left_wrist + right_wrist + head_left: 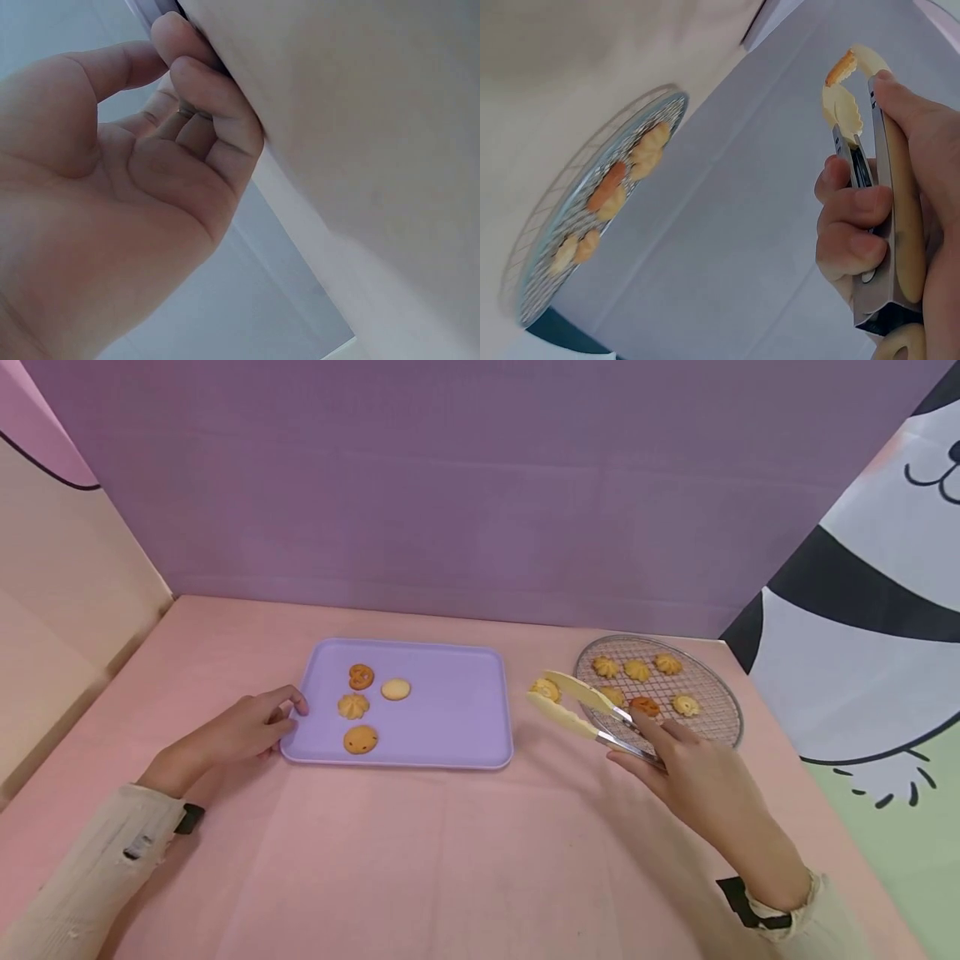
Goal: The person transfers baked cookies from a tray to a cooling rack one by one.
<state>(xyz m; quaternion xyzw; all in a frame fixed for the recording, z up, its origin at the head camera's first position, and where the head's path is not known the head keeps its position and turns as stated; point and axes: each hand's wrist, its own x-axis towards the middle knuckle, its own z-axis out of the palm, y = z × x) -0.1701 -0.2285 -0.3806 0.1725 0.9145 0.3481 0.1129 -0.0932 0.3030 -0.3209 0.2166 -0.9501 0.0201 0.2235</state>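
Note:
My right hand [708,781] grips a pair of tongs [892,247] with cream tips and metal arms. Between the tips is a round, ridged cookie [547,690], held in the air between the tray and the rack. At the left, my left hand [243,727] pinches the edge of a lilac tray [450,710] with thumb and curled fingers. On the tray's left half lie a pretzel-shaped cookie [361,676], a plain oval cookie [396,689], a star-shaped cookie [352,706] and a round cookie with dark bits [361,740].
A round wire rack [712,718] stands at the right, partly behind the right hand and tongs. Several cookies lie on it, among them a ridged one [637,670], a reddish-brown one [644,706] and a ring-shaped one [686,706]. A purple wall [450,527] rises behind the pink table [442,860].

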